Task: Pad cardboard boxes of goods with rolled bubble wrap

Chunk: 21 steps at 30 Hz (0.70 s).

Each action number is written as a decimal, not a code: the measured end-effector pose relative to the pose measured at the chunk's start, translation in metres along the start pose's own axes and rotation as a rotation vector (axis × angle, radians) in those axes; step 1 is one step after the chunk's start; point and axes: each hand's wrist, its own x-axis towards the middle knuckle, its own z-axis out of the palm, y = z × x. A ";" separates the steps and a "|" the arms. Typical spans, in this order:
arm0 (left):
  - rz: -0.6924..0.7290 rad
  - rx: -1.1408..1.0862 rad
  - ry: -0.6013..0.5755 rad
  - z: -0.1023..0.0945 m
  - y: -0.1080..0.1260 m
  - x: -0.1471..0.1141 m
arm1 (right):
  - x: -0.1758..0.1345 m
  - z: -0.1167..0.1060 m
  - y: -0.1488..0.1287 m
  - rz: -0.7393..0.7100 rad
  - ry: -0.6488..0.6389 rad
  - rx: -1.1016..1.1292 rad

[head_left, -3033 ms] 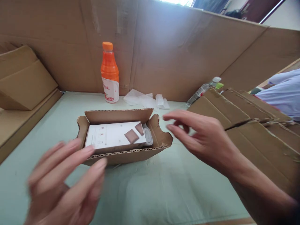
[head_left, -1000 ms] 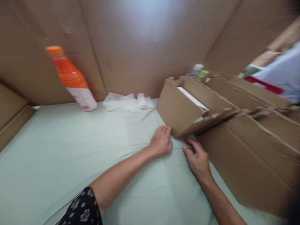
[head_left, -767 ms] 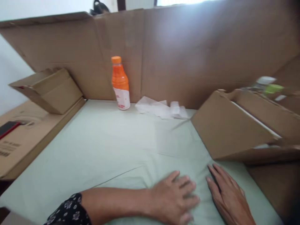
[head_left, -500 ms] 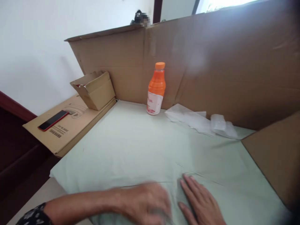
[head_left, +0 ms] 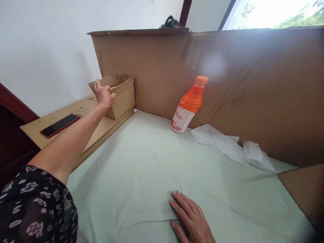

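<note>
My left hand (head_left: 104, 95) is stretched out to the small open cardboard box (head_left: 124, 101) at the back left. Its fingers are bent over the front corner of the box's rim, with the thumb against the outer side. Part of the grip is hidden, and something reddish shows inside the box. Nearer to me, my right hand (head_left: 191, 216) lies flat and open on the pale green cloth (head_left: 141, 168), holding nothing. An orange-capped drink bottle (head_left: 188, 108) stands toward the back, its label white and red.
Beneath the small box is a flat cardboard box (head_left: 88, 109) with a red-edged phone (head_left: 60, 125) on it. Crumpled white plastic wrap (head_left: 225, 143) lies along the tall cardboard wall (head_left: 157, 74). Above that wall, part of a person's head (head_left: 170, 23) shows.
My left hand has gone from the near cloth, where it held something blurred and greyish, up to the small box. The right hand stays flat on the cloth. The view has shifted.
</note>
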 end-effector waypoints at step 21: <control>0.024 -0.421 -0.498 -0.070 0.064 -0.319 | -0.093 -0.079 -0.024 0.710 0.000 0.337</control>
